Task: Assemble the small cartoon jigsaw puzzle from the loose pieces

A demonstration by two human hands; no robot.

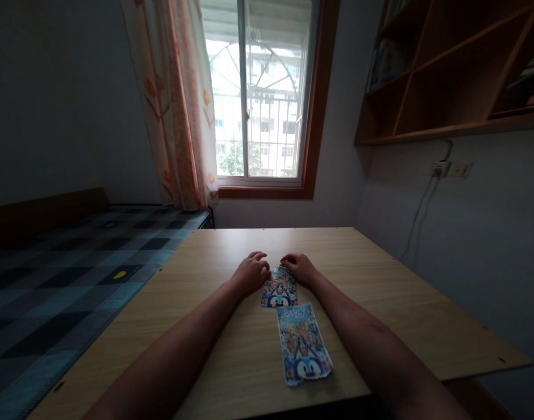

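Note:
A small colourful cartoon picture panel (279, 289) lies flat on the wooden table (380, 280) in front of me. My left hand (250, 272) rests at its upper left corner with fingers curled, touching its edge. At the upper right corner my right hand (299, 266) also touches the top edge, fingers curled. Nearer to me lies a larger printed sheet (304, 342) with the same blue cartoon dog picture, its lower edge slightly curled; neither hand touches it.
A bed with a dark checked cover (66, 280) runs along the table's left side. A window (258, 99) with an orange curtain (175, 105) is beyond the table. Wooden shelves (450, 70) hang on the right wall above a socket (450, 170) and cable.

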